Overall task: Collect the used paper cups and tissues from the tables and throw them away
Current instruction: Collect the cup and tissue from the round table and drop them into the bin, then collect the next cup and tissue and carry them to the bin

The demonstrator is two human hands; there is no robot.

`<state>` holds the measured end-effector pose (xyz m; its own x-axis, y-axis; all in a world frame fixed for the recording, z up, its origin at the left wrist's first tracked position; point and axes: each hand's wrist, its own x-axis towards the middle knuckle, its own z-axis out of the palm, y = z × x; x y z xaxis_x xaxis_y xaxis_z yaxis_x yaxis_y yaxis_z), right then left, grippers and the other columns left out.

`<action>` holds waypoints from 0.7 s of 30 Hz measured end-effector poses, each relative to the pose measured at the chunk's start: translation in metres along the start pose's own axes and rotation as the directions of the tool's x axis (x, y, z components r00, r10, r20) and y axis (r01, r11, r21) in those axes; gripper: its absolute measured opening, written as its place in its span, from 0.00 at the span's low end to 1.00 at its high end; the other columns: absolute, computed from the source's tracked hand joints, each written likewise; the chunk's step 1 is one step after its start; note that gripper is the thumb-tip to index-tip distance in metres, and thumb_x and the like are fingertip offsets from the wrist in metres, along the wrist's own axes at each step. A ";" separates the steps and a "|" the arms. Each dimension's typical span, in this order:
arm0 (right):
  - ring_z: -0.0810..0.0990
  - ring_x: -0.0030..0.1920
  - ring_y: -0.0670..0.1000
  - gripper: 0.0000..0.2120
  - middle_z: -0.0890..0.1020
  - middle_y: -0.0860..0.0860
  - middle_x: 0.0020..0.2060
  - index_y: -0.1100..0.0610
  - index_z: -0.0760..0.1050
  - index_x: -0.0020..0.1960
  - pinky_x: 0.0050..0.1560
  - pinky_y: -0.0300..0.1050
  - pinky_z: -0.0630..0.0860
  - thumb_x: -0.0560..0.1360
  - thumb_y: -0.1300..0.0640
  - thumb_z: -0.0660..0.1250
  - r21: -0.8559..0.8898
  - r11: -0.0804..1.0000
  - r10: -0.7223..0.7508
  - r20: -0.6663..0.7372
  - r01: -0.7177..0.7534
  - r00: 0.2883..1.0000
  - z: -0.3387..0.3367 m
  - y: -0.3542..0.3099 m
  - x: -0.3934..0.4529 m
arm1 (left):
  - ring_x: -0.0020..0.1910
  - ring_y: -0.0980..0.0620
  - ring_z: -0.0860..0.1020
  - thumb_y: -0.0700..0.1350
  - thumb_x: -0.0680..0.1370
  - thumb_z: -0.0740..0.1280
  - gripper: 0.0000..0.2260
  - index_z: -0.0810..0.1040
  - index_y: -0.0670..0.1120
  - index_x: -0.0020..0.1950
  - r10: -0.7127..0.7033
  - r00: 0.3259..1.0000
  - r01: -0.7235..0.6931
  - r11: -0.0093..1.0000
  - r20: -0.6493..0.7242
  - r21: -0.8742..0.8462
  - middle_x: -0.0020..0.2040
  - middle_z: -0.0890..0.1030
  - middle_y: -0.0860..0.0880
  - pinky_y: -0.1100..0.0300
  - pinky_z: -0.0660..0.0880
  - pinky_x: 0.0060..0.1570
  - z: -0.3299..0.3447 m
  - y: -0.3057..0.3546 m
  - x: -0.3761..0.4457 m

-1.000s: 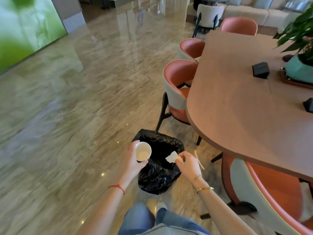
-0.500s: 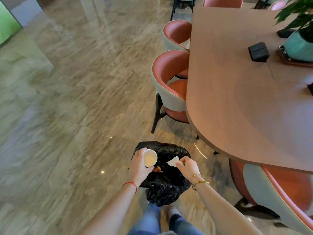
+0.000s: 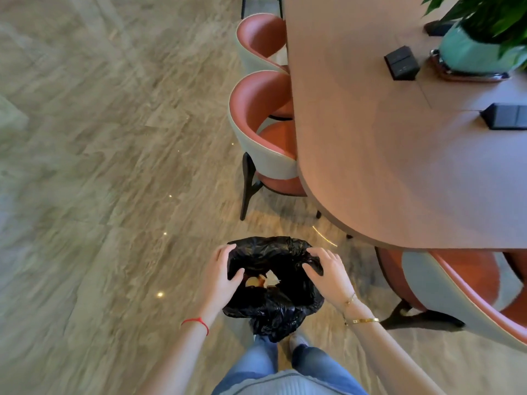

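Note:
A black rubbish bag (image 3: 273,303) stands open on the floor right in front of my feet. My left hand (image 3: 222,276) grips the bag's left rim, thumb inside. My right hand (image 3: 328,273) holds the right rim, fingers curled over the plastic. Down in the bag lie a paper cup (image 3: 252,281) and a white tissue (image 3: 272,279), partly hidden by the folds.
A long brown table (image 3: 399,166) fills the right side, carrying black boxes (image 3: 401,62) and a teal plant pot (image 3: 473,57). Red-and-white chairs (image 3: 265,132) are tucked along its left edge; another chair (image 3: 456,292) stands at the lower right. Marble floor spreads to the left.
The cup has left my left hand and the tissue my right; both now lie in the bag. Both hands have moved onto the bag's rim.

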<state>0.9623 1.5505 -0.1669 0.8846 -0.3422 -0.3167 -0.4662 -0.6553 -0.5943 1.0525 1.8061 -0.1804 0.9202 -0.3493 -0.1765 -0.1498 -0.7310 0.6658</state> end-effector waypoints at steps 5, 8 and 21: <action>0.66 0.65 0.49 0.20 0.75 0.46 0.61 0.48 0.70 0.67 0.65 0.47 0.68 0.77 0.47 0.65 -0.039 0.996 -0.089 -0.141 0.084 0.986 -0.026 -0.011 -0.038 | 0.60 0.58 0.72 0.48 0.77 0.68 0.20 0.71 0.49 0.69 0.088 0.995 -0.090 0.994 0.040 0.056 0.65 0.71 0.56 0.70 0.65 0.56 -0.037 0.021 -0.022; 0.66 0.65 0.50 0.21 0.75 0.46 0.61 0.48 0.70 0.68 0.64 0.46 0.67 0.76 0.49 0.66 -0.029 0.997 -0.071 -0.222 0.066 0.972 -0.034 -0.010 -0.066 | 0.62 0.56 0.73 0.47 0.78 0.67 0.19 0.72 0.48 0.68 0.143 0.987 -0.147 0.987 0.071 0.061 0.65 0.73 0.55 0.67 0.66 0.59 -0.049 0.039 -0.032; 0.66 0.63 0.43 0.22 0.76 0.45 0.61 0.51 0.71 0.67 0.63 0.39 0.64 0.75 0.52 0.70 0.096 0.984 0.180 -0.550 -0.152 0.815 -0.080 0.061 -0.222 | 0.65 0.58 0.69 0.49 0.78 0.66 0.18 0.72 0.52 0.68 0.530 0.804 -0.568 0.819 0.270 0.082 0.65 0.73 0.56 0.62 0.67 0.62 0.005 0.171 -0.051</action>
<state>0.7378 1.5327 -0.0743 0.6399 -0.7673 0.0416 -0.5936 -0.5280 -0.6073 0.9779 1.6963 -0.0611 0.5623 -0.8268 0.0151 -0.6751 -0.4484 0.5858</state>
